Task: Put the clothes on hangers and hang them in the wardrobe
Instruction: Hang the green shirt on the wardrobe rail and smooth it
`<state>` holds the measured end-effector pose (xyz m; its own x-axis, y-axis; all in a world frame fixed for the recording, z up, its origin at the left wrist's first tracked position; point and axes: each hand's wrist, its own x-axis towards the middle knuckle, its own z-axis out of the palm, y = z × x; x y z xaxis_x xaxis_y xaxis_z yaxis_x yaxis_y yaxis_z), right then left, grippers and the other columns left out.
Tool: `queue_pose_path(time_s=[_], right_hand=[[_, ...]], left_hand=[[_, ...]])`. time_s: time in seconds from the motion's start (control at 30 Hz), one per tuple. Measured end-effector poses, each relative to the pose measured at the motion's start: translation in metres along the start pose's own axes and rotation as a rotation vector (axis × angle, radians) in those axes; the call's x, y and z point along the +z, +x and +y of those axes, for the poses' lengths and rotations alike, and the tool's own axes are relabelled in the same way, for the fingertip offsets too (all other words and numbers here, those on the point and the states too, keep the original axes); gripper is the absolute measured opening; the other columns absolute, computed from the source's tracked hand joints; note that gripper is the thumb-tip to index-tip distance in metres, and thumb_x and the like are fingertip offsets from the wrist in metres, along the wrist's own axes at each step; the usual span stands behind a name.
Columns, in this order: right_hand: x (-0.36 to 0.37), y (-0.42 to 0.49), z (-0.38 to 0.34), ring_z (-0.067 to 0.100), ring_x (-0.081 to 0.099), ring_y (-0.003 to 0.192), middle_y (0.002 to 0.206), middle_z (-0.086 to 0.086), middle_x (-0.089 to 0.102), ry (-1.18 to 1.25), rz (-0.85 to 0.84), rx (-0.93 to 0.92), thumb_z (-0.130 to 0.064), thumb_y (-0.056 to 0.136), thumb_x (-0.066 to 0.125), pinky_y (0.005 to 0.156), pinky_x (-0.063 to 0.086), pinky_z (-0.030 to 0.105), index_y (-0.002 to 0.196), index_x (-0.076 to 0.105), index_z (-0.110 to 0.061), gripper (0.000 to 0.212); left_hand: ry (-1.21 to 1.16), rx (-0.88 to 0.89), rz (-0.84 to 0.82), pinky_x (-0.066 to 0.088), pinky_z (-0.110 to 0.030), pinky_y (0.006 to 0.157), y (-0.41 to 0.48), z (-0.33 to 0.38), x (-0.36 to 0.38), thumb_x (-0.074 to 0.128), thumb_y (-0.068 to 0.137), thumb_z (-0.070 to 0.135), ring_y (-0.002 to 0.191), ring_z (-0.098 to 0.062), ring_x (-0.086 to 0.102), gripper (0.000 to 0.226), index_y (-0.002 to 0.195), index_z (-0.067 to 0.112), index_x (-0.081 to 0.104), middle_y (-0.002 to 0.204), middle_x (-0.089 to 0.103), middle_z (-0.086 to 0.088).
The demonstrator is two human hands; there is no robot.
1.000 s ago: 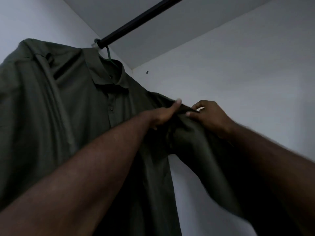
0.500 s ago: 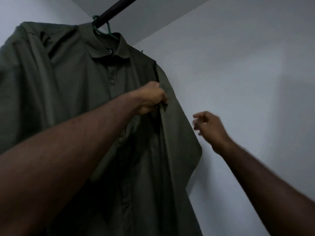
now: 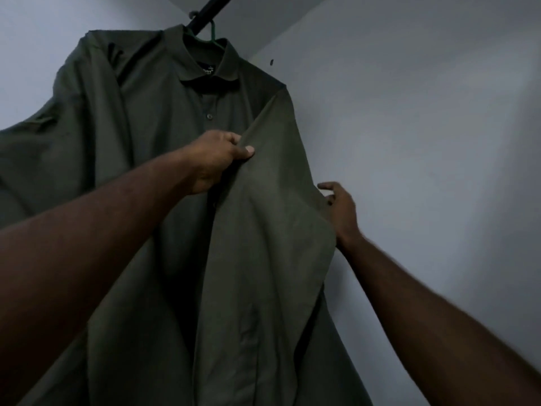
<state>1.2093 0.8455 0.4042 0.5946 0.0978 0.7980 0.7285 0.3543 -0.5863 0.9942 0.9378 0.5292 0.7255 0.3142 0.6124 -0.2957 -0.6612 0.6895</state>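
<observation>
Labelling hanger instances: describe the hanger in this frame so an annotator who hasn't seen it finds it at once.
Start at the black rail running diagonally across the top of the wardrobe. Hooked over it is the green hanger, only its hook and neck showing above the collar of the olive shirt. It is the one bright green thing among grey walls and dark cloth.

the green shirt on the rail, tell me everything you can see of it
The shirt is dark olive green, of smooth thin woven cloth, with a collar, a dark neck label and a buttoned placket. It hangs on a green hanger hooked over the black rail, close to the grey wall, long sleeves drooping. The left hand pinches a fold at its chest, pulling the cloth taut. The right hand is at the outer sleeve edge, fingers loosely curled; contact is unclear.
</observation>
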Motion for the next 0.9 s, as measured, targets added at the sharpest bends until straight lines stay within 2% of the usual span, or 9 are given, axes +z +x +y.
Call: queue_pose_path(time_s=[0.07,0.17,0.27,0.4,0.47,0.6,0.73,0.83,0.9], right_hand=[[-0.011,0.013,-0.001,0.013,0.057,0.060,0.069,0.003,0.066,-0.115,0.121,-0.107,-0.005,0.085,0.061,0.060,0.048,0.029,0.101,0.067,-0.015,0.019],[-0.037,0.030,-0.001,0.022,0.066,0.066,0.076,0.010,0.072,-0.239,0.171,-0.102,-0.015,0.078,0.047,0.066,0.053,0.032,0.091,0.069,-0.021,0.026],[-0.044,0.040,-0.004,0.028,0.064,0.083,0.094,0.012,0.071,-0.245,0.206,-0.042,-0.011,0.080,0.045,0.076,0.053,0.037,0.096,0.065,-0.016,0.026],[-0.043,0.042,-0.018,0.023,0.061,0.079,0.095,0.009,0.065,0.066,0.161,0.100,0.001,0.087,0.049,0.049,0.048,0.022,0.100,0.063,-0.012,0.023],[-0.046,0.031,-0.018,0.019,0.060,0.074,0.095,0.007,0.063,0.325,0.215,0.257,-0.001,0.089,0.043,0.045,0.045,0.019,0.106,0.062,-0.012,0.028],[-0.024,-0.011,-0.002,0.021,0.063,0.086,0.104,0.007,0.065,0.465,0.156,0.350,-0.027,0.089,0.053,0.061,0.050,0.027,0.108,0.058,-0.016,0.022],[0.006,-0.064,0.030,0.020,0.069,0.095,0.108,0.008,0.067,0.324,-0.009,0.362,-0.011,0.081,0.074,0.081,0.058,0.037,0.123,0.046,-0.021,0.051],[0.019,-0.088,0.058,0.026,0.063,0.104,0.115,0.010,0.060,0.122,0.002,0.393,-0.002,0.079,0.070,0.094,0.053,0.044,0.130,0.046,-0.019,0.059],[0.032,-0.103,0.069,0.030,0.057,0.113,0.127,0.013,0.051,-0.096,0.066,0.256,-0.008,0.083,0.064,0.099,0.047,0.045,0.133,0.048,-0.014,0.053]], left_hand=[[0.155,-0.023,0.061,0.055,-0.036,0.085,-0.009,-0.006,-0.002,0.063,0.093,0.015,0.090,-0.023,0.067,0.008,0.094,0.009,0.068,0.096,0.072,-0.011],[0.689,0.117,0.242,0.040,-0.023,0.059,-0.021,-0.019,0.002,0.067,0.091,0.020,0.075,-0.017,0.059,0.014,0.083,0.009,0.064,0.076,0.065,-0.005],[0.792,0.144,0.311,0.034,-0.022,0.066,-0.033,-0.035,0.017,0.068,0.090,0.025,0.081,-0.016,0.056,0.015,0.088,0.010,0.064,0.081,0.061,-0.003],[0.835,0.166,0.358,0.035,-0.023,0.069,-0.036,-0.048,0.023,0.068,0.090,0.030,0.086,-0.021,0.057,0.019,0.092,0.013,0.059,0.090,0.063,-0.007],[0.891,0.176,0.349,0.041,-0.026,0.076,-0.035,-0.055,0.021,0.069,0.087,0.030,0.095,-0.028,0.060,0.031,0.108,0.013,0.055,0.102,0.065,-0.014],[0.937,0.154,0.199,0.043,-0.024,0.085,-0.038,-0.068,0.023,0.067,0.087,0.012,0.101,-0.032,0.061,0.057,0.138,0.017,0.043,0.109,0.063,-0.022],[1.038,0.142,0.107,0.032,-0.009,0.078,-0.032,-0.086,0.021,0.058,0.086,-0.005,0.107,-0.024,0.061,0.035,0.117,0.007,0.068,0.115,0.068,-0.013],[1.112,0.102,0.076,0.037,-0.018,0.086,-0.028,-0.104,0.020,0.061,0.086,-0.003,0.110,-0.030,0.059,0.028,0.112,0.003,0.070,0.117,0.064,-0.019],[1.206,0.064,0.043,0.036,-0.025,0.094,-0.025,-0.119,0.022,0.061,0.089,0.002,0.112,-0.035,0.052,0.031,0.119,0.003,0.066,0.122,0.052,-0.021]])
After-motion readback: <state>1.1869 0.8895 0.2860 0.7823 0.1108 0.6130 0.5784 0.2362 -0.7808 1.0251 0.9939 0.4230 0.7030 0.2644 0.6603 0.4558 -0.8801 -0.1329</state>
